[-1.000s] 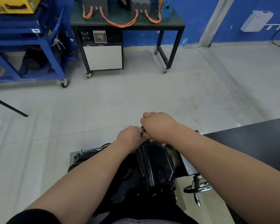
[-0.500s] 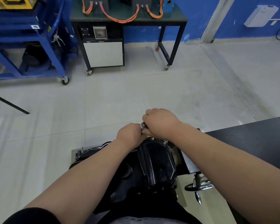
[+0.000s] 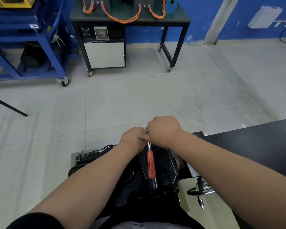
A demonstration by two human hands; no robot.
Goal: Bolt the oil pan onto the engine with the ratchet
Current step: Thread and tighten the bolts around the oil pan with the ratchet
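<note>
So, both hands are bunched up together at the far end of the oil pan, right on the head of the ratchet. The left hand is curled tight around the metal shank just below the head, with one finger poking across to touch the right hand. The right hand is a closed fist sitting over the ratchet head itself. What its fingertips are doing underneath is hidden, I can't tell.

The ratchet's orange grip runs straight back toward the camera, lying over the middle of the pan, with its black butt end near the pan's near edge. Nobody's touching the grip part.

The oil pan is black and glossy and sits on top of the engine, low in the view between the two forearms. Some black wires show on the engine's left side. Just right of it there's a shiny handwheel with a little hanging handle, and beside that the edge of a black table.

Across the pale tiled floor, well away, stand a blue cart and a wheeled table with orange cables on it.
</note>
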